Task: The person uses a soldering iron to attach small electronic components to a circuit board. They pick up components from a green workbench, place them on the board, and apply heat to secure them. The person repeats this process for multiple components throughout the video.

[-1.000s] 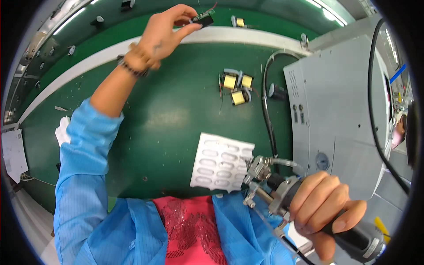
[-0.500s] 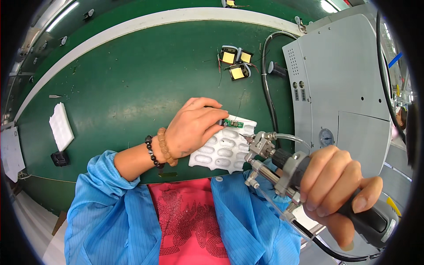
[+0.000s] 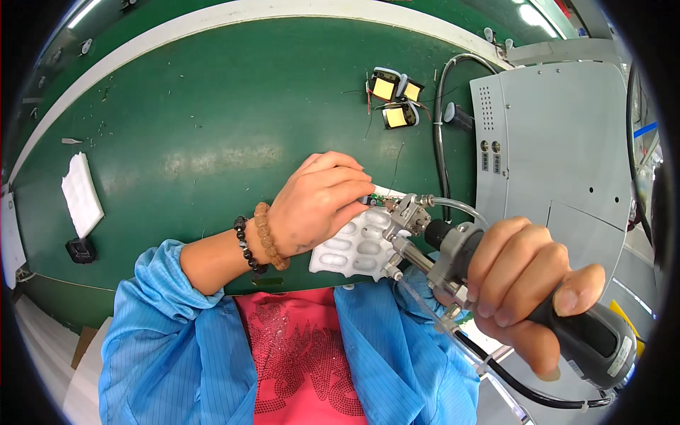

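My left hand (image 3: 315,202) is closed, its thumb and fingertips pinching the end of a small green circuit board (image 3: 379,197). The board rests over the far edge of a white moulded tray (image 3: 368,249) with oval hollows. My right hand (image 3: 520,287) is wrapped round the black handle of what looks like an auto-feed screwdriver (image 3: 448,249), with a metal head and clear tubes. That head is over the right end of the board and hides it, so whether the tip touches cannot be made out.
Beyond the tray lie several black-and-grey housings (image 3: 400,117) with yellow pads and thin wires. A black hose (image 3: 440,134) runs beside a large grey machine box (image 3: 559,134) on the right. White foam (image 3: 83,195) and a black block (image 3: 81,250) lie at the left.
The screwdriver's head has moved left onto the circuit board's right end, carried by my right hand. My left hand keeps its pinch. The whole view has shifted slightly.
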### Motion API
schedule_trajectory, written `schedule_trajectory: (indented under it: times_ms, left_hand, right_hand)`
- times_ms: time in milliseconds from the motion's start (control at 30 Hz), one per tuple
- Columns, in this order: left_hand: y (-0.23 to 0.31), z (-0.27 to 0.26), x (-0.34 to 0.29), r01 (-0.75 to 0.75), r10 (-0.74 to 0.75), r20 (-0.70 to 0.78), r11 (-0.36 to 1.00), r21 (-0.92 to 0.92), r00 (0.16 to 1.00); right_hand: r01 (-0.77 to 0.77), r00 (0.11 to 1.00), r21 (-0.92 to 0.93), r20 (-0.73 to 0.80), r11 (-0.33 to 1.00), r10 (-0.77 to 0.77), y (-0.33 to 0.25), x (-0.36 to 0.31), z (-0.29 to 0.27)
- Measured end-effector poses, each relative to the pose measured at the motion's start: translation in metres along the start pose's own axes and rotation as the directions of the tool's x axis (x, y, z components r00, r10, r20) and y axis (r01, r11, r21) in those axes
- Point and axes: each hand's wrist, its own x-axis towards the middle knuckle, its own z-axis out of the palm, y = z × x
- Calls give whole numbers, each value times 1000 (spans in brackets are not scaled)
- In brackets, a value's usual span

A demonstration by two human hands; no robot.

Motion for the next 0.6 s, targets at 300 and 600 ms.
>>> schedule_trajectory:
  times_ms: [300,600]
  left_hand:
    - [-1,-3,-3,-2,2,-20,1000,5,1000]
    - [5,-3,-2,-7,7,-10,999,-37,1000]
  right_hand:
    - [-63,997,34,52,997,61,10,1,1]
    - [-93,992,-40,81,995,96,6,10,12]
